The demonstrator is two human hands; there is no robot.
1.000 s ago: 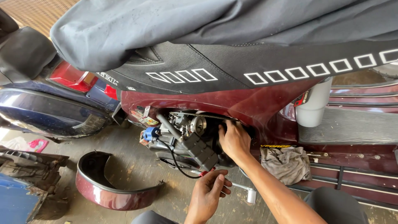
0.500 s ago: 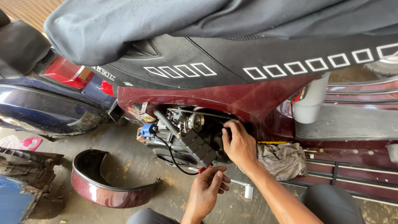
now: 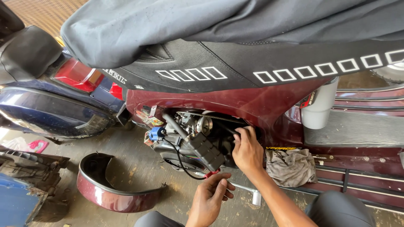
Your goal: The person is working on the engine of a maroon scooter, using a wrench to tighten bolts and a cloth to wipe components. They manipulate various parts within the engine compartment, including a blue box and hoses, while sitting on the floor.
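The right hand (image 3: 248,152) reaches into the open side of the maroon scooter (image 3: 235,103), its fingers curled over a dark hose or cable (image 3: 230,126) at the right edge of the engine (image 3: 191,141); it looks clenched on that part, though the fingertips are hidden in shadow and I cannot tell how firmly. The left hand (image 3: 210,197) sits nearer, below the engine, fingers loosely pinched around a small red-tipped piece (image 3: 211,172) joined to the black wire (image 3: 179,162) that loops down from the blue cap (image 3: 156,133). The engine itself is fixed, heavy, hard metal, likely oily and possibly sharp at its edges; nothing there will give. The hose is probably stiff rubber, bendable but springy, best held close to its end where it meets the fitting. The wire is thin, light and limp, and its end piece small and easy to drop, so a fingertip pinch at the connector suits it better than a pull on the wire. The hose lies right under the right palm; the red-tipped piece lies at the left fingertips, just below the engine. On the floor, a socket wrench (image 3: 248,189) lies just right of the left hand, a grey rag (image 3: 290,166) farther right, and a removed maroon panel (image 3: 113,191) to the left.
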